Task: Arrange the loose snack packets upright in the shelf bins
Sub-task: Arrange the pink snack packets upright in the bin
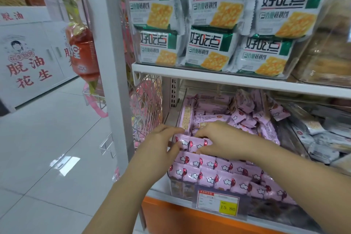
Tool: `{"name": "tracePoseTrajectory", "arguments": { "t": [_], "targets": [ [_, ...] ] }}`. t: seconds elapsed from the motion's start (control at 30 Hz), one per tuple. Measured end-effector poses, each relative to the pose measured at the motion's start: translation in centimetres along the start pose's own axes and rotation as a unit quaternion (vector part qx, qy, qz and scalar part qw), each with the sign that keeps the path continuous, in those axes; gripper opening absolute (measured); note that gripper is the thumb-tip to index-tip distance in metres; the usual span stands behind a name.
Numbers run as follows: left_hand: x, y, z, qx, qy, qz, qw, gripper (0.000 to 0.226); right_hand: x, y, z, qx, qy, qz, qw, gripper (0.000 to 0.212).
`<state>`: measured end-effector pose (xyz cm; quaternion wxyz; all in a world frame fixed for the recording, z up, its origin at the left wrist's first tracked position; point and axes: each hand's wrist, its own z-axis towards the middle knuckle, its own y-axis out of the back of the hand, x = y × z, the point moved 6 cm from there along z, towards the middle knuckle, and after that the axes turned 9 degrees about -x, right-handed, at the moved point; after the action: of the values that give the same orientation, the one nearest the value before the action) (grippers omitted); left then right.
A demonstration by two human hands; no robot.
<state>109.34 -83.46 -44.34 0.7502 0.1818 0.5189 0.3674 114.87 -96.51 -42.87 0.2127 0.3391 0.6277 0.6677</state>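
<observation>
Pink snack packets (209, 163) fill the clear bin (179, 189) on the lower shelf. Toward the bin's front wall they stand upright in neat rows, printed faces toward you. Toward the bin's back wall they lie in a loose heap, tilted every way, and a few long ones lie flat along the bin's left side.

Both of your hands are inside the bin, close together at the rear edge of the tidy rows. Your right hand (222, 138) is curled over the hindmost upright row, with fingers on the far side and thumb on the near side, clamped on a couple of packets. Your left hand (161, 138) is spread at the bin's left wall, its fingers nearly straight along the rim and its thumb pressing the end packet of that same row.

A price tag (218, 203) with a yellow corner hangs on the bin's front. Green-and-white cracker packs (209, 49) are stacked on the shelf board (228, 80) above the bin. Grey packets (319, 138) lie jumbled in the container just right of the bin.
</observation>
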Motion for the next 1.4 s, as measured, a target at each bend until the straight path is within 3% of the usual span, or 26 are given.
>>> {"name": "tracePoseTrajectory", "arguments": {
  "t": [0.23,0.33,0.47,0.53,0.63,0.83,0.93,1.07,1.23,1.3,1.4],
  "targets": [
    [-0.5,-0.1,1.2,-0.024,0.001,0.045,0.999,0.017,-0.1,0.6,0.0,0.004,0.006,-0.007,1.000,0.033],
    [-0.8,0.6,1.4,-0.085,-0.001,-0.011,0.996,0.009,0.2,1.7,0.7,0.018,0.010,-0.042,0.999,0.032],
    [-1.9,2.7,1.1,-0.194,0.002,-0.145,0.970,0.015,-0.2,0.8,1.1,0.055,0.015,-0.052,0.997,0.030],
    [-2.4,3.4,0.7,-0.228,0.005,-0.180,0.957,0.017,-0.3,0.2,1.0,0.075,0.015,-0.049,0.996,0.040],
    [-2.8,4.3,0.0,-0.275,0.003,-0.208,0.939,0.020,-0.6,0.0,0.6,0.084,0.004,-0.030,0.996,0.054],
    [-3.0,6.2,-1.1,-0.364,-0.030,-0.206,0.908,0.026,-1.1,-0.9,0.0,0.073,-0.021,0.008,0.997,0.046],
    [-3.1,6.1,-1.2,-0.369,-0.037,-0.218,0.902,0.026,-0.6,0.1,-0.2,0.026,-0.012,0.043,0.999,0.041],
    [-3.2,5.8,-1.3,-0.376,-0.051,-0.229,0.897,0.026,-1.2,2.2,-1.2,-0.106,-0.041,0.104,0.988,0.035],
    [-3.3,6.0,-1.4,-0.389,-0.068,-0.233,0.889,0.027,-3.7,5.0,-4.7,-0.313,-0.121,0.194,0.922,0.031],
    [-3.2,6.0,-1.4,-0.389,-0.069,-0.233,0.889,0.029,-4.2,5.2,-6.1,-0.339,-0.128,0.193,0.912,0.036],
    [-3.3,5.6,-1.3,-0.384,-0.069,-0.225,0.893,0.033,-4.4,4.5,-7.2,-0.298,-0.129,0.125,0.938,0.031]
  ]
}}
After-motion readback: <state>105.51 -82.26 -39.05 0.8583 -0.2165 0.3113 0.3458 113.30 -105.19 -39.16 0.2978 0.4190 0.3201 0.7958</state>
